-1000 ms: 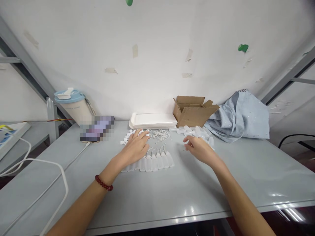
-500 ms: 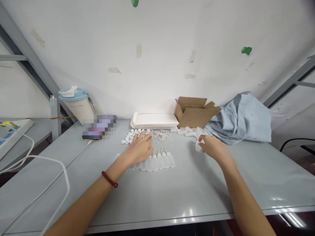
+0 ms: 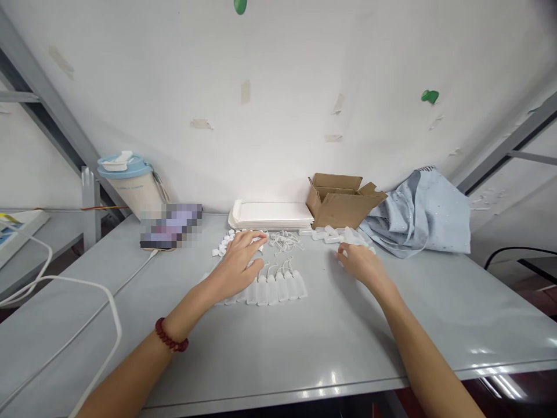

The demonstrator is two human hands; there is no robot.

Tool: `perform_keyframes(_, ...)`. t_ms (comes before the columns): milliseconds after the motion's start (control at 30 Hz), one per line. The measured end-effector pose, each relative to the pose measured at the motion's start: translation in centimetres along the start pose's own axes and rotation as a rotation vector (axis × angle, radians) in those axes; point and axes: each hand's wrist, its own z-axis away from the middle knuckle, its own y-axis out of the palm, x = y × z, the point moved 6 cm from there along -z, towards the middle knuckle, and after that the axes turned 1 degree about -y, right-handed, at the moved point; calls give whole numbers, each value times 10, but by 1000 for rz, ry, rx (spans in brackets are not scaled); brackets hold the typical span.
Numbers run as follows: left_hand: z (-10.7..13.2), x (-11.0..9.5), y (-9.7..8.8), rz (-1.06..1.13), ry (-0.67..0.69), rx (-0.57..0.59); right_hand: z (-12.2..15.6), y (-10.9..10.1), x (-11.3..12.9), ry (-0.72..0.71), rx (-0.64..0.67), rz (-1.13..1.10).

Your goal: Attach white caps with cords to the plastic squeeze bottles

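On the grey counter [image 3: 304, 348], near a brown cardboard box [image 3: 343, 206], our left hand [image 3: 237, 264] lies with its grip open over the row of translucent plastic bottles [image 3: 278, 287], necks pointing wallward; our right hand [image 3: 361, 264] curls, and we cannot tell what its grip holds

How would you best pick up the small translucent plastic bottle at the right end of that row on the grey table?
I would pinch the small translucent plastic bottle across its body from above and the right. It lies flat, its right flank is open, and a neighbour crowds its left.

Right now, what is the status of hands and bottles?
Left hand open, fingertips at white caps. Right hand at loose bottles, grip unclear. Strings lie between.
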Motion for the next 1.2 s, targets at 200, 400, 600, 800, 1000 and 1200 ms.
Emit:
perform_keyframes(200, 3, -7, -11, 118, -91, -115, 3, 1, 7, -39, -20, -74)
perform_keyframes(400, 7, -9, -13, 142, -160, -235, 2, 4, 17, -98, -85, -230)
perform_keyframes(600, 13, -18, -9, 246, -176, -222, 20, -7, 54, -437, -318, -641)
perform_keyframes(800, 20, -38, 0, 462, -123, -224, 59, -10, 90, -741, -472, -697)
perform_keyframes(1000, 25, -45, 1, 492, -93, -235, 69, -7, 98, -855, -520, -644)
perform_keyframes(1200, 25, -48, 1, 429, -50, -244, 70, -7, 97, -869, -495, -623)
